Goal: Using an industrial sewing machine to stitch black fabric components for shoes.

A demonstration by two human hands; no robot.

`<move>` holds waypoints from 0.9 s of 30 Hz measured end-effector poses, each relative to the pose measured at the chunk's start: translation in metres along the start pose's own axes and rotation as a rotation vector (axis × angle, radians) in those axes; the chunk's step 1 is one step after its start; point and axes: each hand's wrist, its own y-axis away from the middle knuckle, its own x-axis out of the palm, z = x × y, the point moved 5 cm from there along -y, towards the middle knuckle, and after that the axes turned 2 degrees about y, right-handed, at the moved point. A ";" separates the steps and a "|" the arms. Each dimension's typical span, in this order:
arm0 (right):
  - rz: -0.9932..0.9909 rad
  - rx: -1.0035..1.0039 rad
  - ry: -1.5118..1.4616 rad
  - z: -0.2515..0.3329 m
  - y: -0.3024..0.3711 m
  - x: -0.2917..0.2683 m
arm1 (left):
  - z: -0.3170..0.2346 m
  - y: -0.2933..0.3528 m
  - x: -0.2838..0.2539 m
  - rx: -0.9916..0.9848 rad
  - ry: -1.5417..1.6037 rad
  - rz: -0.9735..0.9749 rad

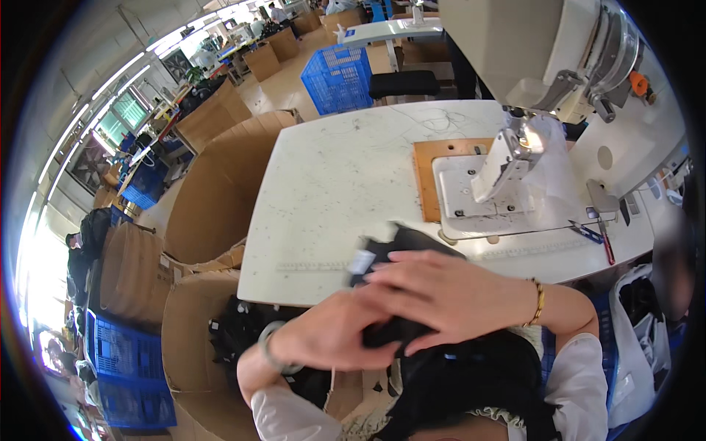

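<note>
A black fabric piece (412,242) with a small white label is bunched between my hands at the front edge of the white sewing table. My left hand (334,327), a pale bangle on its wrist, is closed on the piece from the left. From the right, my right hand (441,294) lies across it with fingers bent around it, overlapping the left fingers. Motion blurs the fingertips and the fabric's outline. Beyond my hands, to the right, stands a sewing machine (507,158) with a lit needle area over a metal plate.
Scissors (607,242) and a blue-handled tool (586,232) lie at the table's right. A ruler strip (316,266) runs along the front of the tabletop (331,184). Cardboard boxes (213,198) stand to the left, one holding black pieces (246,327). A blue crate (337,79) sits behind the table.
</note>
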 end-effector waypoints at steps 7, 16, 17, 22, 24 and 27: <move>-0.146 0.472 -0.053 -0.068 0.095 -0.046 | 0.026 -0.117 0.000 0.165 0.323 0.243; -0.329 0.329 -0.175 -0.088 0.143 -0.082 | 0.024 -0.147 0.010 -0.060 0.268 -0.077; -0.270 0.351 -0.221 -0.088 0.143 -0.081 | 0.024 -0.145 0.016 -0.120 0.311 -0.091; -0.278 0.312 -0.253 -0.083 0.137 -0.087 | 0.014 -0.143 0.024 -0.178 0.377 -0.173; -0.167 0.430 -0.388 -0.089 0.139 -0.082 | 0.008 -0.142 0.023 -0.152 0.406 -0.207; -0.296 0.401 -0.433 -0.085 0.139 -0.079 | 0.005 -0.133 0.025 -0.202 0.400 -0.290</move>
